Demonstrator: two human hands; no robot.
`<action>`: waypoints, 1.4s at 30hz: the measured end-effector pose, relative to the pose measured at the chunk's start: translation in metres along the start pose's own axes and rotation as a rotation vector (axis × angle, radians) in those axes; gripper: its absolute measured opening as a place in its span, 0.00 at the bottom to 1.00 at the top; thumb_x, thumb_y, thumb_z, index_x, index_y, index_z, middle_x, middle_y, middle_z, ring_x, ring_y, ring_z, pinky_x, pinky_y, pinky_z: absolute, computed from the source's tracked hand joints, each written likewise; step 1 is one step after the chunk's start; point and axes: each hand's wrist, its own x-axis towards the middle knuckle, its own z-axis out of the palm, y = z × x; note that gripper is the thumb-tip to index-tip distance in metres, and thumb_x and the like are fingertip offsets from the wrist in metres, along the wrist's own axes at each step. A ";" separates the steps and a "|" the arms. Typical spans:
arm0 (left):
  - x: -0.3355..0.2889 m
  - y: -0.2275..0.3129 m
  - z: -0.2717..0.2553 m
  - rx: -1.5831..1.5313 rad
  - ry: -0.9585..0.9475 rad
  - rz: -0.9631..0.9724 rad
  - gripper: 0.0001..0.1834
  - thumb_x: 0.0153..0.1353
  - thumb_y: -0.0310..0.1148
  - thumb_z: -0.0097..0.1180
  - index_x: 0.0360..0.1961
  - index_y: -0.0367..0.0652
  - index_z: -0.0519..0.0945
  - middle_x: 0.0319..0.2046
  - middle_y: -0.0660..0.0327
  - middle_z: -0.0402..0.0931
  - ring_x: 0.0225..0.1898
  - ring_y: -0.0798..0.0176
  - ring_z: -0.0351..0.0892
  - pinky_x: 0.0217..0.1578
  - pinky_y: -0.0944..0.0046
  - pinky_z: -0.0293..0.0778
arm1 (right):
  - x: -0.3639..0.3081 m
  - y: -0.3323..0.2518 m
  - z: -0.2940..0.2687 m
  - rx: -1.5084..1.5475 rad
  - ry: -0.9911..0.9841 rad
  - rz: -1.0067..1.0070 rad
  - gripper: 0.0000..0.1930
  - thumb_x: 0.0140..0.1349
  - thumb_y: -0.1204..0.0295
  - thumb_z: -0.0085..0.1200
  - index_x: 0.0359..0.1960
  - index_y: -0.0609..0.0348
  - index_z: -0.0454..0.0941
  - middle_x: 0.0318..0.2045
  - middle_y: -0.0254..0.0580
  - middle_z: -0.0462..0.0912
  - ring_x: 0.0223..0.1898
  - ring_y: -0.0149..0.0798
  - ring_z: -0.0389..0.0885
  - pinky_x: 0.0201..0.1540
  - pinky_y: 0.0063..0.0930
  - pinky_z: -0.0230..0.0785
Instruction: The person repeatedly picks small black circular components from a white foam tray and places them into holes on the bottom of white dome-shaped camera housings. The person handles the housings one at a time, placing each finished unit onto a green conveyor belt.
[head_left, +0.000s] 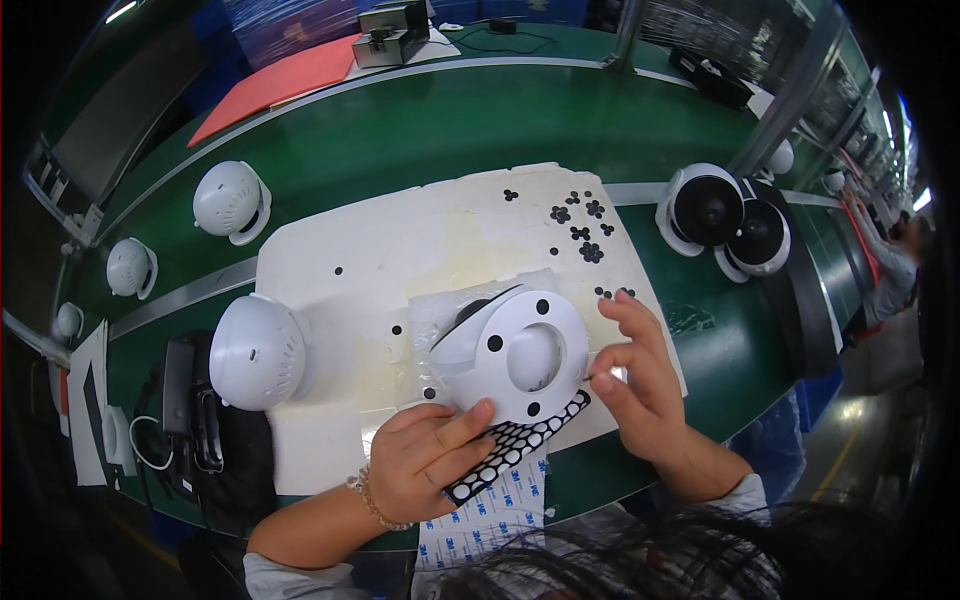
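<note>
A white round device (465, 375) lies tilted on a clear plastic bag, its ring-shaped base (570, 345) facing up with three round black pads on it. Under its near edge is a black sheet with rows of round holes (515, 448), over a white backing strip with blue print (480, 525). My left hand (435, 455) is closed on that holed sheet, with a fingertip against the base's rim. To the right of the base, my right hand (640, 390) pinches a small dark piece, apparently a round black pad, between thumb and index finger; its other fingers are raised.
A pale board (350, 230) covers the green table, with loose black pads (590, 252) at its far right. White round devices (255, 352) stand left, others with black fronts (708, 210) right. Black gear (210, 430) lies at left. A person (890, 260) is far right.
</note>
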 end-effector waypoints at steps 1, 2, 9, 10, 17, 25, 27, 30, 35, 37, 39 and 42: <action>0.000 0.000 0.001 0.000 0.006 0.002 0.18 0.31 0.24 0.61 0.31 0.39 0.77 0.51 0.49 0.68 0.27 0.60 0.78 0.34 0.61 0.73 | 0.001 0.002 0.000 0.018 -0.009 0.025 0.04 0.55 0.72 0.51 0.30 0.58 0.73 0.55 0.49 0.63 0.60 0.54 0.52 0.59 0.44 0.44; -0.001 0.000 0.002 0.001 0.012 0.004 0.18 0.31 0.24 0.60 0.31 0.39 0.77 0.51 0.50 0.68 0.26 0.60 0.78 0.33 0.61 0.73 | 0.001 0.003 0.001 0.035 -0.019 0.050 0.04 0.56 0.72 0.50 0.31 0.58 0.73 0.55 0.49 0.63 0.60 0.54 0.52 0.59 0.44 0.44; 0.002 0.003 0.003 0.007 0.048 -0.043 0.15 0.36 0.29 0.60 0.31 0.40 0.77 0.46 0.53 0.73 0.24 0.61 0.75 0.36 0.63 0.73 | 0.005 0.001 0.002 0.050 -0.066 0.060 0.03 0.56 0.72 0.50 0.31 0.57 0.73 0.54 0.47 0.63 0.60 0.52 0.53 0.59 0.42 0.45; 0.002 0.004 0.003 0.007 0.047 -0.044 0.15 0.36 0.29 0.60 0.31 0.40 0.77 0.46 0.53 0.73 0.24 0.61 0.75 0.36 0.63 0.73 | 0.006 0.000 0.002 0.029 -0.065 0.050 0.03 0.56 0.72 0.50 0.30 0.57 0.74 0.54 0.47 0.63 0.60 0.52 0.53 0.59 0.42 0.45; 0.003 0.006 0.001 0.017 0.014 -0.053 0.15 0.36 0.28 0.60 0.31 0.40 0.77 0.46 0.52 0.73 0.25 0.61 0.76 0.37 0.63 0.72 | -0.003 0.000 0.001 -0.388 0.042 -0.183 0.06 0.51 0.71 0.55 0.31 0.55 0.77 0.52 0.44 0.67 0.56 0.51 0.58 0.56 0.43 0.48; 0.000 0.004 0.004 -0.006 0.037 -0.056 0.16 0.35 0.28 0.60 0.31 0.40 0.77 0.46 0.53 0.73 0.26 0.59 0.76 0.36 0.63 0.73 | 0.002 0.006 0.000 0.198 0.034 0.199 0.14 0.54 0.70 0.54 0.42 0.59 0.73 0.45 0.41 0.73 0.48 0.38 0.67 0.49 0.32 0.59; 0.000 0.003 0.003 -0.054 0.036 -0.048 0.16 0.36 0.27 0.59 0.31 0.40 0.77 0.47 0.52 0.72 0.27 0.58 0.76 0.35 0.63 0.73 | 0.010 0.006 0.003 0.872 -0.157 0.626 0.13 0.57 0.70 0.52 0.42 0.62 0.71 0.41 0.38 0.74 0.44 0.31 0.70 0.46 0.26 0.62; 0.002 -0.001 0.002 -0.162 -0.009 -0.016 0.17 0.37 0.25 0.58 0.34 0.39 0.76 0.50 0.51 0.70 0.28 0.57 0.76 0.33 0.63 0.73 | 0.022 0.025 -0.004 0.843 -0.190 0.596 0.09 0.58 0.72 0.50 0.38 0.63 0.72 0.34 0.35 0.76 0.37 0.26 0.73 0.44 0.21 0.64; -0.002 -0.003 -0.001 -0.220 -0.069 0.018 0.19 0.38 0.22 0.56 0.37 0.38 0.75 0.54 0.51 0.65 0.32 0.57 0.76 0.31 0.64 0.72 | 0.097 0.041 -0.011 0.918 0.087 0.546 0.14 0.59 0.65 0.46 0.37 0.64 0.73 0.31 0.35 0.76 0.34 0.28 0.74 0.40 0.22 0.65; -0.004 -0.006 -0.001 -0.225 -0.086 0.035 0.18 0.39 0.24 0.57 0.37 0.38 0.75 0.52 0.51 0.67 0.33 0.58 0.76 0.31 0.65 0.72 | 0.128 0.065 -0.014 0.677 0.090 0.408 0.13 0.60 0.66 0.46 0.38 0.65 0.73 0.32 0.35 0.76 0.34 0.27 0.74 0.37 0.25 0.67; -0.005 -0.007 -0.001 -0.215 -0.092 0.075 0.16 0.44 0.28 0.58 0.37 0.38 0.75 0.49 0.51 0.70 0.32 0.57 0.77 0.31 0.65 0.73 | 0.152 0.091 0.007 -0.046 0.167 0.127 0.11 0.56 0.68 0.48 0.37 0.62 0.75 0.31 0.38 0.77 0.34 0.34 0.75 0.34 0.30 0.68; -0.003 -0.003 0.002 -0.264 -0.071 0.110 0.16 0.43 0.25 0.55 0.38 0.38 0.74 0.52 0.51 0.67 0.34 0.58 0.76 0.32 0.64 0.72 | 0.169 0.149 0.020 -1.020 0.094 -0.258 0.09 0.53 0.70 0.48 0.34 0.59 0.76 0.29 0.41 0.77 0.35 0.39 0.76 0.33 0.32 0.68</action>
